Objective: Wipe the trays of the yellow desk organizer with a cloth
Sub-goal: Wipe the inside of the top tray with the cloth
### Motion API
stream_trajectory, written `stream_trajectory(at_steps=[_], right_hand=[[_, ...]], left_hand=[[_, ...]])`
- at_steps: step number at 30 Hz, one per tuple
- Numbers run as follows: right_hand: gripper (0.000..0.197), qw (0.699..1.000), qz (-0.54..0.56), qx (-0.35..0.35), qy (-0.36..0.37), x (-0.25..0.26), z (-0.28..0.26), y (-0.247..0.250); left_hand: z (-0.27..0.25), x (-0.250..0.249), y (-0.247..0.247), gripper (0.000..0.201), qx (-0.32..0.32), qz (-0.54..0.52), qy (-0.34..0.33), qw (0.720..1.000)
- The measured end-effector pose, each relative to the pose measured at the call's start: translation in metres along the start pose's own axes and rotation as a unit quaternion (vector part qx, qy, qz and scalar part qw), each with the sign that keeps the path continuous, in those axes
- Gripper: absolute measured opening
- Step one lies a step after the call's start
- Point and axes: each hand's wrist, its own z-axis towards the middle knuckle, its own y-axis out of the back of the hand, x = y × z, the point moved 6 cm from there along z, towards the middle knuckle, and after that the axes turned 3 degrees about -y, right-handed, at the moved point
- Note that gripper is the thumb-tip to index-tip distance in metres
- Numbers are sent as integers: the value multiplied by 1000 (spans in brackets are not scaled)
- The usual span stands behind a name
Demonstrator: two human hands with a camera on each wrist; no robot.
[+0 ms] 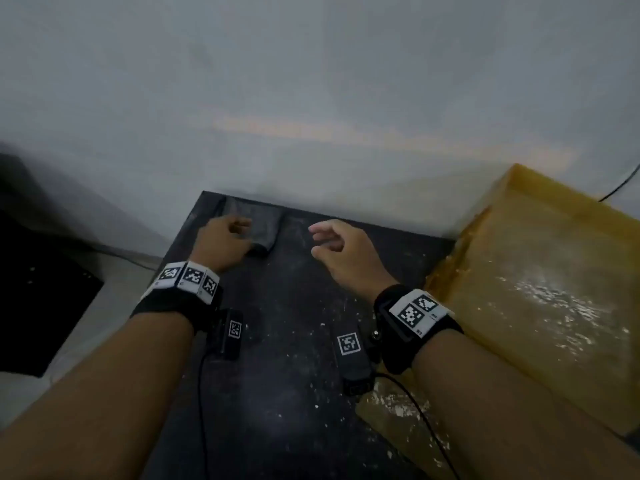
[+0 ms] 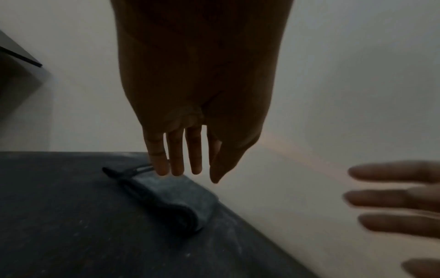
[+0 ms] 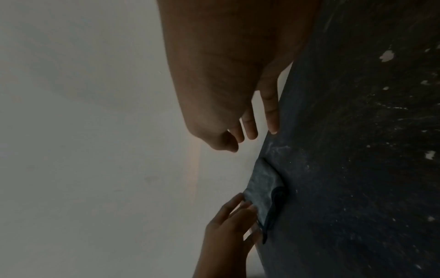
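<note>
A folded grey cloth (image 1: 258, 225) (image 2: 171, 199) (image 3: 264, 188) lies at the back left of the dark table (image 1: 294, 341), against the wall. My left hand (image 1: 242, 230) (image 2: 190, 173) reaches over the cloth's left end with fingers nearly straight, its fingertips (image 3: 245, 205) touching the fabric without gripping it. To the cloth's right my right hand (image 1: 322, 237) (image 3: 252, 137) hovers above the table, fingers loose, holding nothing. The yellow desk organizer (image 1: 519, 258) stands at the right of the table, its top tray flecked with white dust.
A white wall (image 1: 311, 98) runs directly behind the table. A black object (image 1: 34, 289) sits lower down past the table's left edge. A thin cable (image 1: 620, 188) hangs behind the organizer. White flecks (image 3: 387, 55) dot the tabletop.
</note>
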Motion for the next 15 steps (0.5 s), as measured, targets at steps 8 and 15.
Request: stream_trajectory(at_steps=[8, 15], right_hand=[[28, 999, -21, 6, -27, -28, 34, -19], [29, 999, -22, 23, -39, -33, 33, -20]], left_hand=[[55, 54, -51, 39, 77, 189, -13, 979], [52, 32, -34, 11, -33, 156, -39, 986]])
